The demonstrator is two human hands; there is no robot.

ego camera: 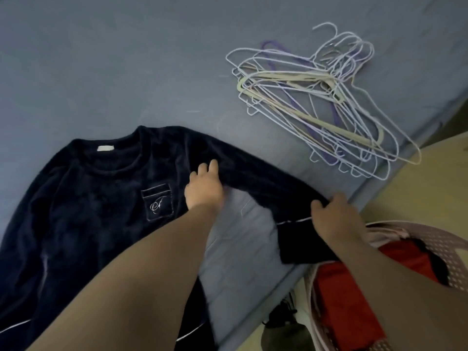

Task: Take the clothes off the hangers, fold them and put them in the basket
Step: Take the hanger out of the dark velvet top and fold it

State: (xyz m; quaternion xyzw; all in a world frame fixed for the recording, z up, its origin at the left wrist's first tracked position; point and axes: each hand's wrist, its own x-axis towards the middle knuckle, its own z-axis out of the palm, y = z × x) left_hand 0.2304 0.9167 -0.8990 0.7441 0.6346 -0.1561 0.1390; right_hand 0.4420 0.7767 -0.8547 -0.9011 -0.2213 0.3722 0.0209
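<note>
Progress: late stage, judging by the layout. A pile of bare hangers (304, 115), mostly pale wire with a beige and a purple one mixed in, lies on the blue-grey bed sheet (126, 72) with nothing on them. The pink perforated basket (430, 239) at lower right already holds red folded clothes (339, 295) plus something pale pink and something dark. No other hung garment is in view, so this may be among the last items, though that can't be confirmed from this angle.

Current item: navy sweatshirt (88, 211), off its hanger, spread face up on the sheet with the neckline away from the person. Not folded yet. The step in hand looks like the first sleeve fold.

Left hand (203, 188) lies on the sweatshirt where the sleeve meets the body. Its fingers are bent over the fabric; pinching or just pressing, can't tell. Right hand (334, 216) grips the same sleeve just above the cuff (296, 241), thumb and fingers closed around the cloth. The cuff hangs near the bed edge, close to the basket.

Look: plush, velvety dark navy, crew neck with a pale label inside. Chest pocket (157, 205) has white stitching and a script monogram. A thin white line marks the cuff.

Left: fold sleeves and body, put it in the basket.
</note>
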